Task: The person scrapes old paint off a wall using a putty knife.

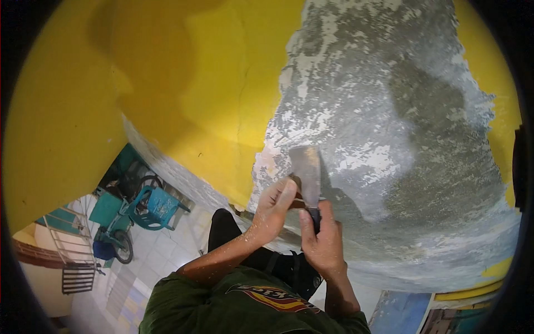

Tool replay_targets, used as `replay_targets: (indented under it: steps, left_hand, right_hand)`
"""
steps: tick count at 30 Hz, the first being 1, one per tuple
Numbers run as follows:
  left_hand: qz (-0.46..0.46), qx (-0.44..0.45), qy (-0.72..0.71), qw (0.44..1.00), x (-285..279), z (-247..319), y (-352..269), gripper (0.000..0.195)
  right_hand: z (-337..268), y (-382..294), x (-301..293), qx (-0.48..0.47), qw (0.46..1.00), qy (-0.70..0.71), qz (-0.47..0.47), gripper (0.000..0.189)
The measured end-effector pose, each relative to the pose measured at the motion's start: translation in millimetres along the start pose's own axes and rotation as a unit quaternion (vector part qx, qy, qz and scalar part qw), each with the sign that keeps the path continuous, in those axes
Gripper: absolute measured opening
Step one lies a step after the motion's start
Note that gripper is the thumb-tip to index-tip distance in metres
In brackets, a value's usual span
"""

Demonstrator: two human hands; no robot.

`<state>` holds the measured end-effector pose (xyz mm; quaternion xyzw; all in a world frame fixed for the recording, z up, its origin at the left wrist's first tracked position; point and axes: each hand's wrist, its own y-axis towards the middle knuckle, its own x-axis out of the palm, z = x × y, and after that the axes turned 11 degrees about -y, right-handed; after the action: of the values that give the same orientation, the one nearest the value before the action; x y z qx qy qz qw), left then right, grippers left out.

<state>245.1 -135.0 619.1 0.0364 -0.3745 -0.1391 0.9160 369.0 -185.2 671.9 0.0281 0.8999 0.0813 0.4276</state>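
Observation:
A putty knife (308, 173) with a broad, dusty metal blade and a black handle points up in front of the wall. My right hand (327, 242) is closed around its handle. My left hand (271, 208) is at the lower left edge of the blade, thumb up. Its fingers lie in brown shadow beside the blade, so whether they pinch it or only touch it is unclear. White specks of dust cover both hands and forearms. Behind the blade is a scraped grey wall patch (354, 121), mottled with white remnants and bordered by ragged yellow paint (225, 92).
To the left, a teal plastic chair (156, 206) stands by a bicycle (119, 240) on a tiled floor (167, 246). A metal rack (78, 277) is farther left. A blue panel (398, 311) shows at lower right. My knee (225, 225) is close to the wall.

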Motion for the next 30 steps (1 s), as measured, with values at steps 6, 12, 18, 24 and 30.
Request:
replay_targets:
  steps: [6,12,18,24,30]
  left_hand:
    - [0.112,-0.064,-0.134,0.983,-28.0,-6.6,11.6,0.032]
    - [0.106,-0.053,-0.173,0.978,-34.5,-7.7,17.9,0.030]
    - [0.104,-0.056,-0.176,0.977,-28.2,1.1,26.3,0.032]
    - [0.105,-0.089,-0.185,0.973,-27.7,5.7,28.9,0.035]
    - [0.102,-0.113,-0.197,0.969,-29.4,9.4,30.2,0.035]
  right_hand:
    - [-12.4,-0.4,25.6,0.015,0.998,-0.029,-0.046,0.021]
    - [-6.4,2.6,23.2,0.062,0.987,0.057,-0.137,0.021]
    - [-13.5,11.9,19.4,0.044,0.993,0.047,-0.097,0.021]
    - [-20.9,16.3,11.8,0.072,0.987,0.047,-0.134,0.020]
    - [-24.9,22.0,9.5,0.053,0.994,0.042,-0.085,0.020]
